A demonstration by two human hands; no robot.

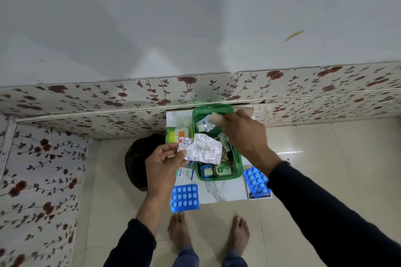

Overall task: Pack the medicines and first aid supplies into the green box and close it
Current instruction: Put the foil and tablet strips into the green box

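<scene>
The green box (239, 167) stands open on a small white marbled table (223, 191), holding a brown bottle (223, 171), foil strips and other small packs. My left hand (161, 168) pinches a crumpled silver foil blister strip (201, 151) over the box's left edge. Above the far end of the box, my right hand (243, 134) grips a beige bandage roll (218, 118). Two blue tablet strips lie on the table, one (184, 197) at the front left and one (257, 181) to the right of the box. A green-yellow carton (172, 134) and a white carton (185, 173) lie left of the box.
The table stands against a floral-papered wall (108, 102). A dark round stool or cushion (135, 162) sits on the tiled floor left of the table. My bare feet (208, 236) stand just in front of it. A booklet (260, 194) lies under the right blue strip.
</scene>
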